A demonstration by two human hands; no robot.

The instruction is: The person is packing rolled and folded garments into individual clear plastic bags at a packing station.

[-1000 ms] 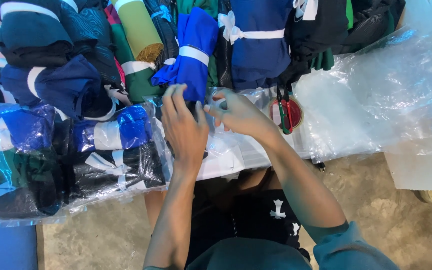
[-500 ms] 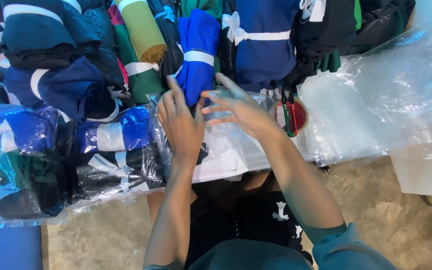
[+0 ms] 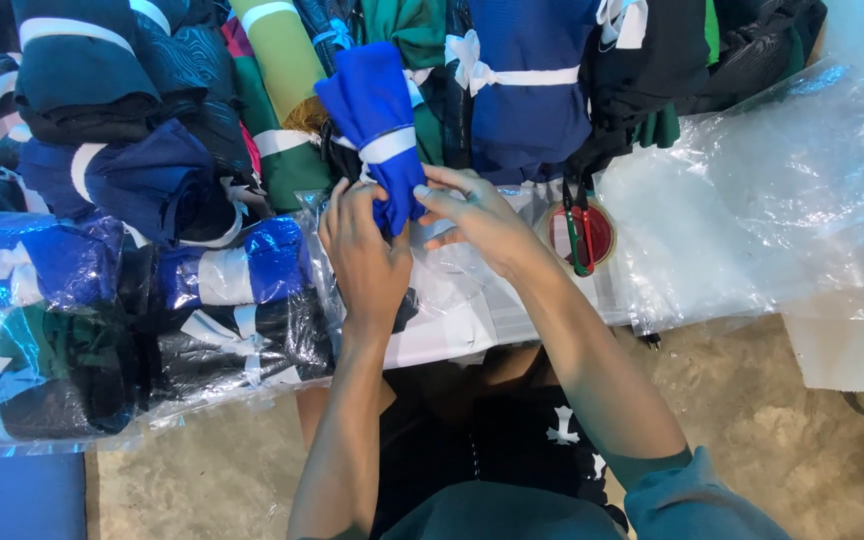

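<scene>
Rolled garments crowd the far half of the work surface, each bound with a white band, while finished rolls already sealed in clear film (image 3: 222,300) lie stacked at your left and a loose sheet of clear plastic (image 3: 752,200) spreads to your right. You hold the bright blue roll (image 3: 377,130) by its near end, its length running away from you up into the pile, and its white band (image 3: 389,146) sits just beyond your fingers. Your left hand (image 3: 364,255) closes around the near end from the left; your right hand (image 3: 474,215) pinches the same end from the right, thumb and forefinger pressed on the cloth. Both grips are closed on the fabric, hands almost touching, which keeps the roll tight. A clear bag (image 3: 452,295) lies flat beneath your hands, likely placed there to receive the roll. Scissors (image 3: 580,228) with red and green handles rest on a round red lid (image 3: 602,232) just right of your right wrist, within reach and untouched.
</scene>
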